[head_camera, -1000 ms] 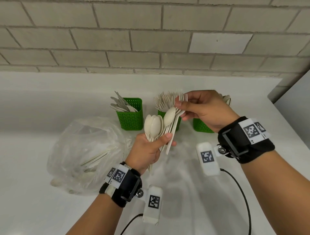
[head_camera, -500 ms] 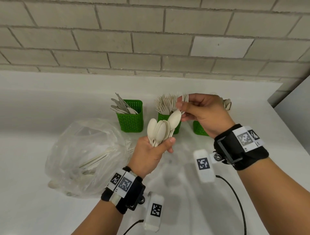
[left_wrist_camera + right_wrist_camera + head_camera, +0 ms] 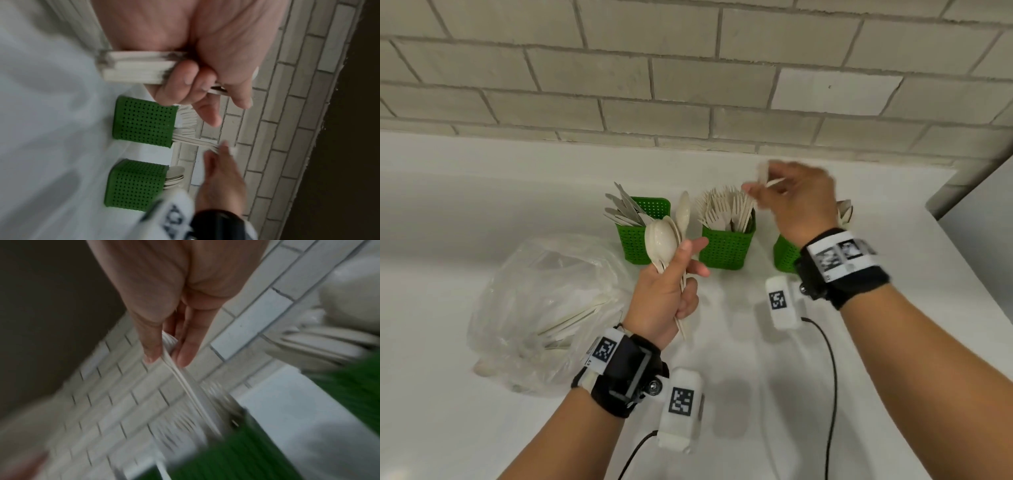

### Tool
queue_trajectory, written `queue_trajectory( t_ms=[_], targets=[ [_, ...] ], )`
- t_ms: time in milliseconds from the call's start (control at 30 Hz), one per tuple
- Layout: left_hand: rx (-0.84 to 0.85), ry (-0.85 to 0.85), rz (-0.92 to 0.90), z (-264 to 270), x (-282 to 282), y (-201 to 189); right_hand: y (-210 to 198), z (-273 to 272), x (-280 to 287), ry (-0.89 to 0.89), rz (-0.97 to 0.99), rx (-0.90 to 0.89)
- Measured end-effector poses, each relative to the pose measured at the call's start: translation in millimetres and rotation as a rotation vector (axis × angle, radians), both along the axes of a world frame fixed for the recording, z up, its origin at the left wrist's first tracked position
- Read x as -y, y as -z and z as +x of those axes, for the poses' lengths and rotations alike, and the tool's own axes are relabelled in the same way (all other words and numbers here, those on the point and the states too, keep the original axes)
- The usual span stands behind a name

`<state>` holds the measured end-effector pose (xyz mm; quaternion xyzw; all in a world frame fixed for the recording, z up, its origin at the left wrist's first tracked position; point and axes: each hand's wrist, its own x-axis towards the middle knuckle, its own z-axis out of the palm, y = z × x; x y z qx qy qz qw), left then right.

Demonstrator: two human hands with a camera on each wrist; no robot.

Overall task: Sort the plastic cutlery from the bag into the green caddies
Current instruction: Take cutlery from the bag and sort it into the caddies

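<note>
My left hand (image 3: 675,275) grips a bundle of cream plastic spoons (image 3: 662,240) by the handles, bowls up, in front of the caddies. In the left wrist view the handle ends (image 3: 133,69) stick out of my fist. My right hand (image 3: 761,187), blurred, pinches a few forks (image 3: 186,382) between thumb and fingers above the middle caddy (image 3: 726,248), which is full of forks. The left caddy (image 3: 635,245) holds knives. The right caddy (image 3: 784,255) holds spoons and is partly hidden behind my right wrist. The clear bag (image 3: 541,301) with cutlery inside lies at the left.
Everything stands on a white counter (image 3: 482,428) against a brick wall (image 3: 688,85). The counter's right edge (image 3: 969,260) runs close past the right caddy. Black cables (image 3: 834,377) trail from both wrist cameras toward me.
My right hand has drawn the forks out of the bundle and carried them back and right to the fork caddy. The left hand keeps only spoons.
</note>
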<state>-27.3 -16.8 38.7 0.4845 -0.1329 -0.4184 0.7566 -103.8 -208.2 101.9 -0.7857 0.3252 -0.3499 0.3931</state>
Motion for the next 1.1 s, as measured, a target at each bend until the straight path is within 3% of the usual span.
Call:
queue_trajectory(
  t_ms=[100, 200, 267, 367, 467, 567, 633, 733, 867, 1000, 1100],
  targets=[
    [-0.033, 0.046, -0.035, -3, 0, -3, 39, 5, -2, -0.058, -0.157, -0.337],
    [-0.050, 0.062, -0.033, -3, -3, -5, 44, 3, -2, -0.046, -0.183, -0.316],
    [-0.106, 0.093, -0.056, -2, -4, -6, 40, 1, -4, -0.051, -0.302, -0.263],
    [-0.140, 0.157, -0.079, -4, -4, -9, 38, -1, -15, -0.110, -0.414, -0.330],
    [-0.112, 0.188, -0.083, -5, -1, -11, 18, -5, -34, -0.108, -0.262, -0.164],
    [-0.036, 0.213, -0.077, -7, 0, -12, -7, -9, -61, -0.391, 0.202, -0.074],
    [0.045, 0.219, -0.059, -9, 1, -13, -9, -11, -69, -0.445, 0.348, -0.024],
    [0.163, 0.187, 0.010, -11, 0, -15, -6, -13, -61, -0.312, 0.283, 0.036],
    [0.180, 0.183, 0.043, -9, -4, -13, -11, -25, -44, -0.305, 0.427, 0.167],
    [0.092, 0.254, 0.013, -9, -7, -14, -17, -36, -52, -0.508, 0.529, 0.053],
    [0.002, 0.314, -0.019, -14, -7, -21, -14, -34, -67, -0.460, 0.349, -0.066]
  ],
)
